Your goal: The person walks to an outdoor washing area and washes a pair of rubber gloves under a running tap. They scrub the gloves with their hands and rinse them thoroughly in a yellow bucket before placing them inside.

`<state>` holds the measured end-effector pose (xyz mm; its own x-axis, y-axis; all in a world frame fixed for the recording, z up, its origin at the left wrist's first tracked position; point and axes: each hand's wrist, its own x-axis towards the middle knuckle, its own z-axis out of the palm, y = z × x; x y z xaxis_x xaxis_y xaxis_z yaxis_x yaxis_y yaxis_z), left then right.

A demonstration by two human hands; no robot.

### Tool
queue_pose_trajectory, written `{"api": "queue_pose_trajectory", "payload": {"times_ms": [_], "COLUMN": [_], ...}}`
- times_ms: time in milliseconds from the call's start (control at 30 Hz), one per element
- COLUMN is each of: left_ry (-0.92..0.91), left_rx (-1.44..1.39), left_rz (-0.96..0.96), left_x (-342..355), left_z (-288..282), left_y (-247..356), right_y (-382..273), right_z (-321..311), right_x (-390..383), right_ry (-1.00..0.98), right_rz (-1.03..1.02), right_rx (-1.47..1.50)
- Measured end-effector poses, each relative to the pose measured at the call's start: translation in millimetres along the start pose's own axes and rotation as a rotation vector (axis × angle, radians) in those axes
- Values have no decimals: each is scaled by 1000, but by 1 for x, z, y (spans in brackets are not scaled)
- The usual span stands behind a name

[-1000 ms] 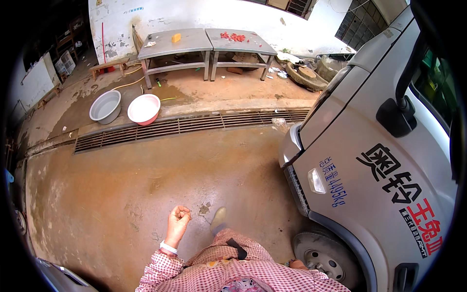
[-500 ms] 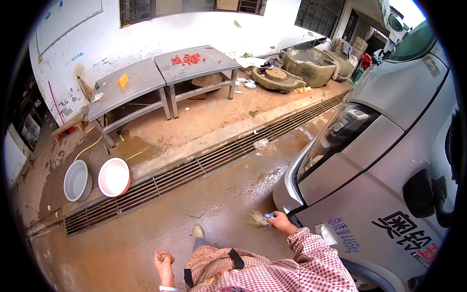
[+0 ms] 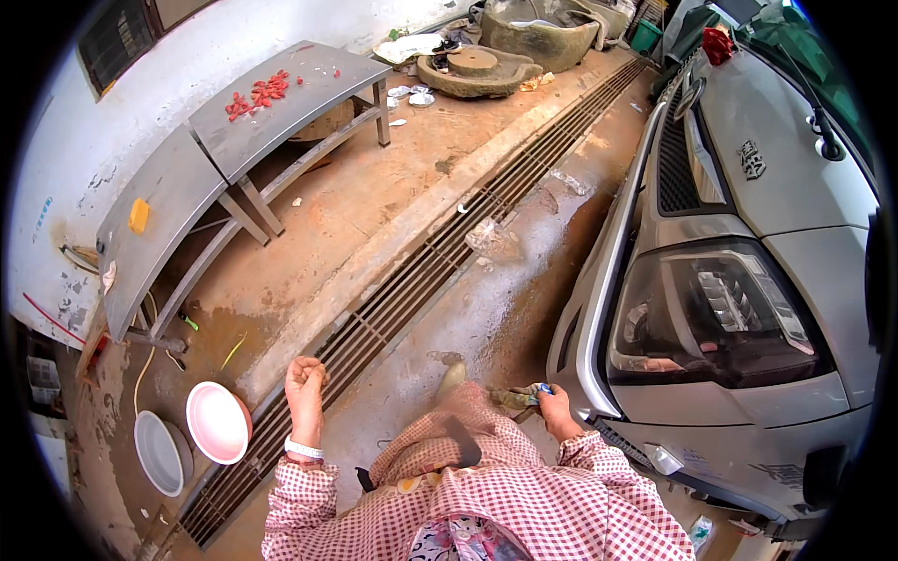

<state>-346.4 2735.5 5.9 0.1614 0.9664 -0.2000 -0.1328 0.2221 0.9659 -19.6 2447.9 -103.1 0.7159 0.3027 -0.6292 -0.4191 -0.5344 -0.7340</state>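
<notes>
My left hand (image 3: 304, 397) is raised beside the drain grate, its fingers curled closed with nothing visible in them. My right hand (image 3: 556, 408) grips a grey-green, brush-like bundle (image 3: 514, 398) with a blue part, close to the front bumper (image 3: 587, 393) of a silver truck. Below are my checked smock (image 3: 496, 496) and one pale boot (image 3: 451, 379) on wet concrete. To my left, by the long metal drain grate (image 3: 360, 332), sit a pink basin (image 3: 218, 421) and a grey basin (image 3: 161, 453).
Two steel tables (image 3: 224, 140) stand along the white wall, bearing red pieces (image 3: 257, 93) and a yellow block (image 3: 139, 215). Stone vessels (image 3: 538, 33), white litter and a green bucket (image 3: 645, 35) lie farther along. The truck's headlight and hood (image 3: 711, 313) fill the right side.
The view has swung rightward along the drain, bringing the truck's front closer. My right hand, mostly hidden at first, now shows with the bundle. My left hand has risen since half a second ago.
</notes>
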Motion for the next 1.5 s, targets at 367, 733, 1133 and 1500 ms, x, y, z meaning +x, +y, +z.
{"api": "queue_pose_trajectory", "payload": {"times_ms": [367, 733, 1133, 1500], "left_ry": [-342, -232, -801, -905], "left_rx": [157, 225, 207, 358], "left_rz": [-263, -322, -129, -303], "left_x": [206, 470, 698, 775], "left_z": [226, 393, 863, 1142], "left_y": [-25, -60, -33, -81], "right_y": [-183, -246, -361, -698], "right_z": [45, -11, -82, -216], "right_x": [214, 403, 556, 923], "right_ry": [146, 338, 488, 442], "right_rz": [-144, 133, 401, -32], "right_rx": [-120, -339, -322, 9]}}
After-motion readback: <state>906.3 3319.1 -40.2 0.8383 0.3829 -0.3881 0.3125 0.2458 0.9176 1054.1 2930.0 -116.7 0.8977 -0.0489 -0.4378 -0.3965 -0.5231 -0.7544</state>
